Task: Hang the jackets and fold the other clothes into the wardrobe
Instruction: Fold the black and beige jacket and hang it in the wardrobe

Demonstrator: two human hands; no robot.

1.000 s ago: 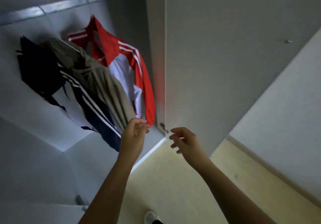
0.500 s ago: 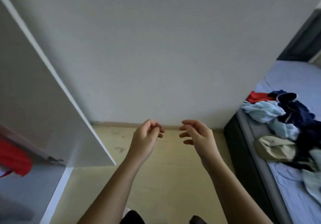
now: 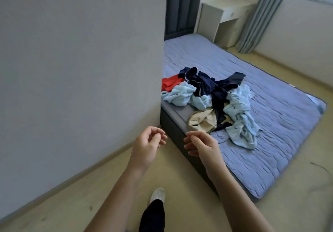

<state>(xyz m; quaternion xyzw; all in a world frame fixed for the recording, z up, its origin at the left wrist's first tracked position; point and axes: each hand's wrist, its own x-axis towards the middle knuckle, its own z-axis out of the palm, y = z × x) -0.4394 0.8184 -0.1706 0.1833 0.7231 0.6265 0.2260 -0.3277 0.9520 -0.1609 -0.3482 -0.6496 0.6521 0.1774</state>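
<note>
Since the frame half a second back, our view has swung right: the wardrobe door has left the picture and the heap of loose clothes (image 3: pixel 210 102) now lies near the centre. At left stands a plain grey wall (image 3: pixel 81 69), its base meeting the pale yellow floor (image 3: pixel 63 204). We hold our left hand (image 3: pixel 146 146) out in front, fingers loosely curled and holding nothing. Below it show a white shoe (image 3: pixel 158 194) and a black trouser leg (image 3: pixel 153 217). Our right hand (image 3: pixel 201 147) hangs just beside the left without touching it, likewise loosely curled and empty. Beyond both hands the heap rests on the blue quilted bed cover (image 3: pixel 279 123), close to the bed's near edge by the wall. It holds a red garment (image 3: pixel 170 84) at its left end, crumpled light blue garments (image 3: pixel 180 94), dark navy garments (image 3: pixel 207 85) on top, and a beige garment (image 3: pixel 200 121) nearest the right hand. A dark grey padded headboard (image 3: pixel 182 10) rises behind, and grey-blue curtains (image 3: pixel 259 19) hang at far right.
</note>
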